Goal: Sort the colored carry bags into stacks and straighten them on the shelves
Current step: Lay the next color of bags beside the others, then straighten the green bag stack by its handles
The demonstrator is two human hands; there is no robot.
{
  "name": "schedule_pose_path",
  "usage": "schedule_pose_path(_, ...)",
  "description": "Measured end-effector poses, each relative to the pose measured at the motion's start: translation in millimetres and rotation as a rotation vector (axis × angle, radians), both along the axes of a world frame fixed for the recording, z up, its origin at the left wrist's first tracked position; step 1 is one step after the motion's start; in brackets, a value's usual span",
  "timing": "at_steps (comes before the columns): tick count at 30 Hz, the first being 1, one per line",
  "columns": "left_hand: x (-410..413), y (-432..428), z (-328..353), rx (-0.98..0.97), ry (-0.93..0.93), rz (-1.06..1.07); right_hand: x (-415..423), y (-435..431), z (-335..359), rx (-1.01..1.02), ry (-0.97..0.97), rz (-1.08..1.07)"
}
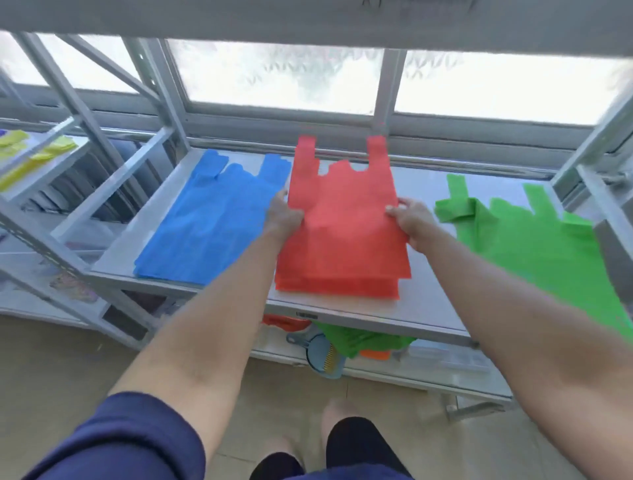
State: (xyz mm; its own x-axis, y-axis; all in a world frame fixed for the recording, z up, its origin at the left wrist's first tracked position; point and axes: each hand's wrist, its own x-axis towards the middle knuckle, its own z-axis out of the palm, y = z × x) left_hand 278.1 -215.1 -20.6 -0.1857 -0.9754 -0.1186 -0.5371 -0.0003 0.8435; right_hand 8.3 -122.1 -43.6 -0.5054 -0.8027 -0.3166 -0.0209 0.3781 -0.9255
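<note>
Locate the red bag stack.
In the head view, the red stack lies centre on the shelf, between the blue stack and green stack, held at its sides by the left hand and right hand.

Your left arm wears a short navy sleeve (120, 442); both forearms are bare down to the left hand (284, 219) and right hand (411, 222). A black garment (356, 445) covers your legs.

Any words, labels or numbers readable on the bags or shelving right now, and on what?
Nothing here reads as legible text.
Small dark label on the shelf front edge: too blurred to read.
Faint dark marks on the upper beam: too blurred to read.
On the red bags, blue bags and green bags: no print visible.
</note>
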Motion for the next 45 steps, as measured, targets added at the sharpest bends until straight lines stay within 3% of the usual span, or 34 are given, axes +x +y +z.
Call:
schedule_pose_path(6, 0, 7, -47, -0.051, -0.235, -0.113, 14, 20, -35, 0.078, 0.124, -0.108)
schedule_pose_path(14, -27, 12, -41, -0.028, -0.315, -0.223, 7, 41, -23, 0.111, 0.265, -0.202)
schedule_pose_path(25, -12, 50, -27, -0.114, -0.544, -0.163, 19, 79, 15, 0.201, 0.464, 0.063)
schedule_pose_path(34, -20, 112, 37, -0.157, -0.405, -0.348, 36, 171, 108, 0.234, 0.625, 0.040)
schedule_pose_path(45, -145, 217, 66, -0.200, -0.300, -0.622, -42, 270, 166, 0.219, 0.907, 0.033)
